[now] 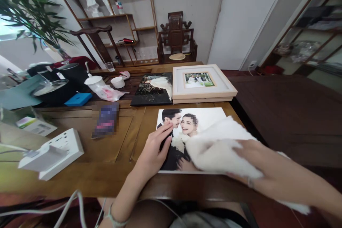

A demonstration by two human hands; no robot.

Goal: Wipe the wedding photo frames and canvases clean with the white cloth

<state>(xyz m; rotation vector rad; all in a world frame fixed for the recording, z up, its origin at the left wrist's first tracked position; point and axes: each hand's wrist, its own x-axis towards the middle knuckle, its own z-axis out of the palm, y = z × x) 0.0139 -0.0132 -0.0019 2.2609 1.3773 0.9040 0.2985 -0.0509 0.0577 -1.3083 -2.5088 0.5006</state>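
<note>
A large photo print (171, 156) of a couple in wedding clothes lies flat near the table's front edge. My left hand (156, 146) rests on its left side, fingers stretched out over the picture. Bunched white cloth (213, 149) covers much of the print's right half, touching its surface. My right hand (253, 160) is closed on this cloth, slightly blurred, and its fingertips are partly hidden in the folds. Behind the print sit a light wooden picture frame (177, 96) holding a small photo, and a dark photo panel (152, 89) beside it.
On the wooden table (128, 124) at left are a white power strip (62, 149), a phone-like dark item (107, 119), a blue box (78, 99), a white cup (118, 82) and a black pot (50, 91). White cables (77, 203) hang at the front edge.
</note>
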